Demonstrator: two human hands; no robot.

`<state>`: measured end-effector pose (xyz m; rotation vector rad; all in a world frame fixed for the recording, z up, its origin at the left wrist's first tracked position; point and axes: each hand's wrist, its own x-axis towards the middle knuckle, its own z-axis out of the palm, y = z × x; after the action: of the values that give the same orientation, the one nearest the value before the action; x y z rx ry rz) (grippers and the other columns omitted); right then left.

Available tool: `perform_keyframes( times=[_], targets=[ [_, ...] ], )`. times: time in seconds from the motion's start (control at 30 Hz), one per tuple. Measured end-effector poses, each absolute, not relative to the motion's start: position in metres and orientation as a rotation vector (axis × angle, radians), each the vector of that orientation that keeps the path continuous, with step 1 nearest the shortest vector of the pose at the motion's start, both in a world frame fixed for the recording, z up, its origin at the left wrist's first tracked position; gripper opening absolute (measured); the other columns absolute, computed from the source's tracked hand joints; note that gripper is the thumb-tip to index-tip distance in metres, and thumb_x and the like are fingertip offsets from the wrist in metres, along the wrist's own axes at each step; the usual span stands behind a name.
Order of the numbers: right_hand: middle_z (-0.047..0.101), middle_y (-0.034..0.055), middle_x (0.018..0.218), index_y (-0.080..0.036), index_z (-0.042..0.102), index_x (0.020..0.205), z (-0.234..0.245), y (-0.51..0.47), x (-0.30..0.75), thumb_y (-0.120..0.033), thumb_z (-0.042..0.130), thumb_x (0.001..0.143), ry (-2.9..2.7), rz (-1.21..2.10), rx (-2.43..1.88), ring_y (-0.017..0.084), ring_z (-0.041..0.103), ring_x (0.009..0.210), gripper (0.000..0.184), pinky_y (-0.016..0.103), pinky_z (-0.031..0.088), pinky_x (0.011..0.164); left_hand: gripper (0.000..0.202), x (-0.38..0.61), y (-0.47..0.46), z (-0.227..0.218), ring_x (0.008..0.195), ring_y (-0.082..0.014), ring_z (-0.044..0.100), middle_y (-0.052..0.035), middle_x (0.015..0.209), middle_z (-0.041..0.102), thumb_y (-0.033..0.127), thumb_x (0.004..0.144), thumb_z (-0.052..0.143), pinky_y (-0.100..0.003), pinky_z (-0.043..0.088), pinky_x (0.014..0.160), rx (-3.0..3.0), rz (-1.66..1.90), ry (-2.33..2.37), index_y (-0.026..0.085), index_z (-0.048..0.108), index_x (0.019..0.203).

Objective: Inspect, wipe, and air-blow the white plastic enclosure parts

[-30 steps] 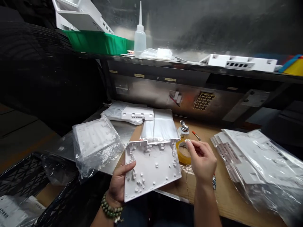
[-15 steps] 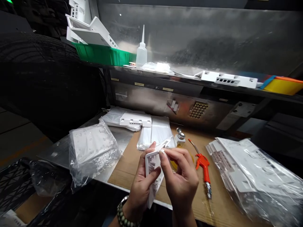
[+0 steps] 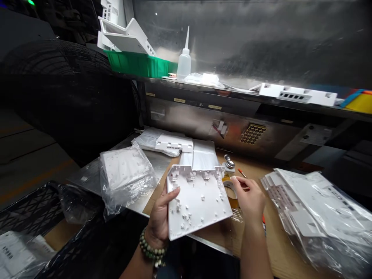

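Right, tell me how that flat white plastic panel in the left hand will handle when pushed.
The flat white plastic panel is probably stiff: the left hand grips it along one side and no sag shows. It seems light for its size, being thin and held one-handed. Its small raised white posts look fragile and might snap if pressed hard.

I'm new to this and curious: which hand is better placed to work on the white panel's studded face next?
Probably the right hand: it hangs beside the white panel, not gripping it, while the left hand is busy holding the opposite edge.
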<state>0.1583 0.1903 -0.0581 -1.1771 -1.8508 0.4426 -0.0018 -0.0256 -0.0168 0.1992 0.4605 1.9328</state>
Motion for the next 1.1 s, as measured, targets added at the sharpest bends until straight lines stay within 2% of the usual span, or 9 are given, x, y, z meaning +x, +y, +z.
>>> perform_keyframes(
  times=[0.1,0.2,0.37,0.47,0.63,0.8,0.93,1.0,1.1],
  targets=[
    [0.073,0.0156,0.098,-0.019,0.083,0.085,-0.09,0.217,0.171,-0.077,0.059,0.081,-2.016,0.428,-1.3,0.036,0.061,0.097,0.063,0.049,0.048,0.087,0.07,-0.015,-0.036,-0.009,0.136,-0.043,0.057,-0.0192,0.152,0.059,0.035,0.101,0.057,-0.064,0.036,0.119,0.339,1.833,0.295,0.025,0.028,0.164],
    [0.07,0.0186,0.108,-0.017,0.084,0.098,-0.106,0.221,0.189,-0.084,0.054,0.076,-2.065,0.409,-1.329,0.04,0.057,0.107,0.077,0.053,0.046,0.095,0.068,-0.023,-0.044,-0.004,0.141,-0.0432,0.052,-0.0204,0.154,0.057,0.052,0.103,0.046,-0.064,0.031,0.122,0.453,1.736,0.211,0.021,0.033,0.163],
    [0.067,0.0219,0.126,-0.013,0.078,0.122,-0.128,0.22,0.256,-0.079,0.039,0.085,-1.943,0.186,-1.553,0.044,0.06,0.118,0.085,0.055,0.045,0.104,0.073,-0.033,-0.052,-0.008,0.146,-0.0418,0.046,-0.0201,0.155,0.055,0.063,0.103,0.031,-0.063,0.025,0.124,0.469,1.748,0.24,0.02,0.037,0.161],
    [0.069,0.0233,0.128,-0.012,0.075,0.128,-0.145,0.221,0.292,-0.077,0.043,0.083,-1.965,0.218,-1.766,0.047,0.063,0.118,0.085,0.056,0.049,0.097,0.073,-0.038,-0.053,-0.012,0.148,-0.0416,0.043,-0.0194,0.156,0.055,0.064,0.103,0.031,-0.063,0.023,0.124,0.466,1.767,0.248,0.02,0.037,0.161],
    [0.078,0.0172,0.11,-0.017,0.073,0.131,-0.149,0.215,0.3,-0.075,0.051,0.079,-1.963,0.53,-1.944,0.041,0.071,0.101,0.081,0.046,0.052,0.079,0.075,-0.043,-0.052,-0.02,0.151,-0.0389,0.038,-0.0156,0.159,0.052,0.068,0.102,0.025,-0.061,0.018,0.126,0.473,1.796,0.203,0.024,0.036,0.162],
    [0.077,0.0177,0.111,-0.021,0.08,0.117,-0.137,0.213,0.286,-0.073,0.068,0.066,-1.846,0.621,-1.886,0.043,0.07,0.098,0.074,0.048,0.049,0.08,0.08,-0.045,-0.051,-0.027,0.154,-0.0357,0.033,-0.0133,0.161,0.049,0.072,0.101,0.014,-0.059,0.013,0.128,0.489,1.804,0.143,0.025,0.036,0.162],
    [0.078,0.0137,0.091,-0.02,0.08,0.104,-0.141,0.215,0.288,-0.065,0.072,0.059,-1.628,0.716,-1.821,0.037,0.07,0.089,0.064,0.048,0.052,0.082,0.082,-0.049,-0.052,-0.032,0.156,-0.0334,0.028,-0.0108,0.164,0.045,0.074,0.1,0.014,-0.056,0.01,0.128,0.48,1.787,0.102,0.026,0.034,0.163],
    [0.078,0.0129,0.093,-0.016,0.076,0.112,-0.141,0.21,0.29,-0.066,0.068,0.06,-1.508,0.808,-1.715,0.034,0.07,0.089,0.073,0.045,0.055,0.082,0.08,-0.052,-0.053,-0.037,0.156,-0.0317,0.028,-0.0094,0.164,0.044,0.072,0.101,0.013,-0.055,0.01,0.128,0.456,1.779,0.117,0.026,0.034,0.163],
    [0.078,0.0124,0.11,-0.015,0.064,0.13,-0.133,0.191,0.294,-0.062,0.065,0.064,-1.367,1.018,-1.484,0.03,0.073,0.094,0.08,0.04,0.059,0.082,0.079,-0.06,-0.054,-0.051,0.154,-0.031,0.034,-0.008,0.161,0.049,0.074,0.1,0.018,-0.054,0.018,0.127,0.375,1.769,0.232,0.028,0.038,0.161]
  ],
)
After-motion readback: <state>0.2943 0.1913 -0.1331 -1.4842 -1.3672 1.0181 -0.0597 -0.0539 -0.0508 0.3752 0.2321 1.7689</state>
